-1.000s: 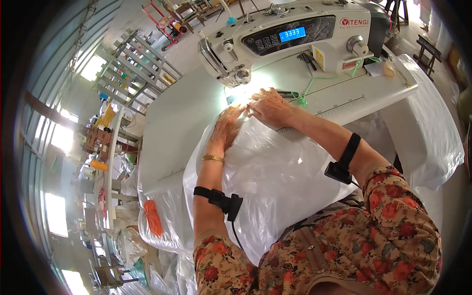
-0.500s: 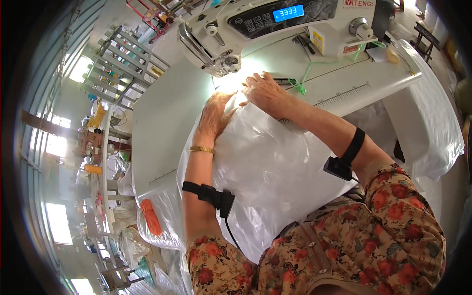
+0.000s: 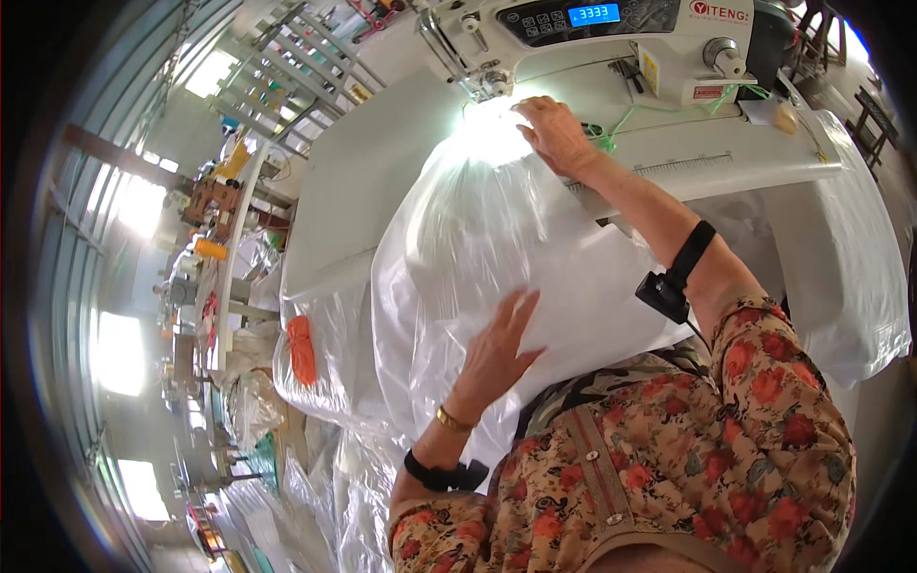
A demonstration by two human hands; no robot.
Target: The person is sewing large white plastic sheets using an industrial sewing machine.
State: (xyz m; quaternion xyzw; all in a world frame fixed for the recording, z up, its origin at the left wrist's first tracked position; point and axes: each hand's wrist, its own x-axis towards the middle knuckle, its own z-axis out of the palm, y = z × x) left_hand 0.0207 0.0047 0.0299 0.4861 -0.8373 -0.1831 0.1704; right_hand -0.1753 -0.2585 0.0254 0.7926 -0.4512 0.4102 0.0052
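Clear plastic sheeting (image 3: 449, 248) runs from beneath the head of a white sewing machine (image 3: 659, 48) down over my lap, gathered in folds toward the lamp-lit needle area. At that bright spot my right hand (image 3: 557, 136) is bent closed at the sheeting's edge; glare washes out the fingertips and what lies under them. My left hand (image 3: 499, 349) hovers over or rests lightly on the sheeting close to my body, fingers spread and nothing gripped. Whether it touches the plastic I cannot tell.
An orange bundle of cord (image 3: 302, 350) lies on plastic at the left. Green thread (image 3: 611, 141) and a dark tool (image 3: 628, 76) are on the machine table (image 3: 368, 158). More white plastic (image 3: 845, 258) hangs over the right end. Metal racks (image 3: 320, 72) stand at far left.
My left hand has let go near the needle and come back toward my body, its fingers opening. My right hand stays by the needle. The view has shifted slightly.
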